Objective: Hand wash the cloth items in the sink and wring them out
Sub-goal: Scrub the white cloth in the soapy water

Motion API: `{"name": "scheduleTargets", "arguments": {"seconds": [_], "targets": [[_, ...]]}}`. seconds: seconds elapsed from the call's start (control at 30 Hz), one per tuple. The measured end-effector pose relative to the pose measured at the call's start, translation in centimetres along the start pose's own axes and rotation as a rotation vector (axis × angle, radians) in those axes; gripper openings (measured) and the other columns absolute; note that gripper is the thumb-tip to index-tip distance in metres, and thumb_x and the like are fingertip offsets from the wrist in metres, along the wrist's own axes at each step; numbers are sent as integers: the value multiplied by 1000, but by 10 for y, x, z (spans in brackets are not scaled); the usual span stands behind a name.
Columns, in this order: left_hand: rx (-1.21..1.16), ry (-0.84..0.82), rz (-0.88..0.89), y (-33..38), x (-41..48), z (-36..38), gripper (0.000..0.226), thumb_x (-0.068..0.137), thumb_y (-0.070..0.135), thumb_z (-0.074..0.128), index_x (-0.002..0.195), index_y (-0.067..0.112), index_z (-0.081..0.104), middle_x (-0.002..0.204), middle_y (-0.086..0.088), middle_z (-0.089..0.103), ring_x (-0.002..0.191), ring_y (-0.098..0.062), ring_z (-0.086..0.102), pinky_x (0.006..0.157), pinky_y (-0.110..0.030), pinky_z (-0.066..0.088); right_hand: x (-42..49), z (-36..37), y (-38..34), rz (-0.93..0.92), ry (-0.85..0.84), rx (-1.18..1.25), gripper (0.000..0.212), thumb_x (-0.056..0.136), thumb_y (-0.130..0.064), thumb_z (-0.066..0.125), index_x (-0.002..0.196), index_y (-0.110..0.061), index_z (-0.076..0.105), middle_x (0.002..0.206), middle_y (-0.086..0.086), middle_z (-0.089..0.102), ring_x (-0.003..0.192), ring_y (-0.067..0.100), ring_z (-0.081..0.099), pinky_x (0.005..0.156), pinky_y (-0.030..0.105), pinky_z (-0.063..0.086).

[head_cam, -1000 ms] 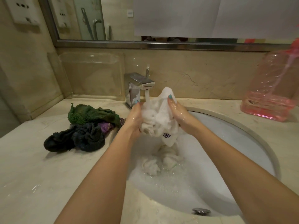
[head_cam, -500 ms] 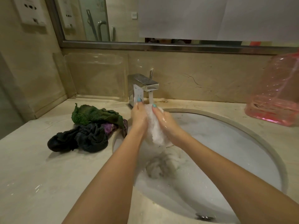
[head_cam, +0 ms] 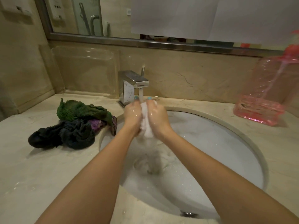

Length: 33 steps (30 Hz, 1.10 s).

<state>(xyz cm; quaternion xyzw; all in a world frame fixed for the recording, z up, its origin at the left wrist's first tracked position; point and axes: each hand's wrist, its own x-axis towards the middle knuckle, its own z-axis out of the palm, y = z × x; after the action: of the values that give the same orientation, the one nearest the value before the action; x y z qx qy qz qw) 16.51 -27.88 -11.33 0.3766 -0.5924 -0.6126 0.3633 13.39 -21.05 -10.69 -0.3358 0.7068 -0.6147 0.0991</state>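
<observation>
White cloth [head_cam: 147,125] is held directly under the faucet [head_cam: 133,85] spout, in the running water stream [head_cam: 141,94]. It is clamped between both hands. Left hand [head_cam: 131,117] is wrapped on its left side, right hand [head_cam: 159,119] on its right. Fingers of both are curled round the bunched fabric, fingertips pointed toward the faucet. Only a narrow strip of cloth is exposed between the palms. Both hands are seen wet.

Lower end of the cloth is hung below the hands, in front of the faucet, down into the sink [head_cam: 226,143]. That part is blurred, so contact with the basin floor cannot be told. Foamy water is seen on the basin floor in front of the faucet.

Left of the faucet, a pile of cloths is laid on the countertop [head_cam: 48,167]:
- green cloth [head_cam: 77,110] at the back, closest to the faucet
- dark cloth [head_cam: 64,136] in front of it, farther from the faucet
- purple cloth [head_cam: 97,125] tucked between the two, at the sink rim

Far right of the faucet, a pink transparent bottle [head_cam: 267,94] is stood on the countertop near the wall. A clear plastic tray [head_cam: 85,70] is leaned on the backsplash just left of the faucet. A mirror [head_cam: 113,18] is mounted above the faucet.
</observation>
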Motion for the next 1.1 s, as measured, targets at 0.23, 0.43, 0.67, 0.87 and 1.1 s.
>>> {"name": "scheduleTargets", "arguments": {"seconds": [0.23,0.43,0.67,0.87,1.1], "targets": [[19,-161,108,6,-28,9,38,105,37,37,84,12,56,78,-5,57,74,-16,54,66,-27,41,26,-17,17,88,104,-57,49,105,-33,33,60,-16,45,60,-1,49,57,18,44,62,31,36],[-100,-62,3,6,-10,-6,38,104,41,39,83,17,60,75,-3,61,66,-18,59,62,-29,47,8,-1,-6,-81,18,-10,50,102,-32,38,56,-16,45,60,5,52,61,19,48,59,32,39],[-4,-204,-41,12,-21,-1,44,103,46,37,94,13,64,58,4,63,47,-9,60,41,-18,45,27,-19,13,68,65,-54,48,105,-37,33,62,-16,44,61,-2,47,58,15,43,57,32,33],[308,-518,-166,3,-10,-32,67,83,72,52,126,22,61,120,0,68,107,-19,66,98,-38,51,40,-38,22,46,97,-158,52,104,-47,27,66,-16,46,67,0,50,70,21,50,66,32,37],[152,-620,-151,7,-13,-38,22,88,30,69,107,17,66,90,0,76,77,-13,72,73,-26,58,46,-56,27,105,91,-201,57,102,-54,26,67,-15,47,64,-1,48,64,17,46,57,31,32]]}}
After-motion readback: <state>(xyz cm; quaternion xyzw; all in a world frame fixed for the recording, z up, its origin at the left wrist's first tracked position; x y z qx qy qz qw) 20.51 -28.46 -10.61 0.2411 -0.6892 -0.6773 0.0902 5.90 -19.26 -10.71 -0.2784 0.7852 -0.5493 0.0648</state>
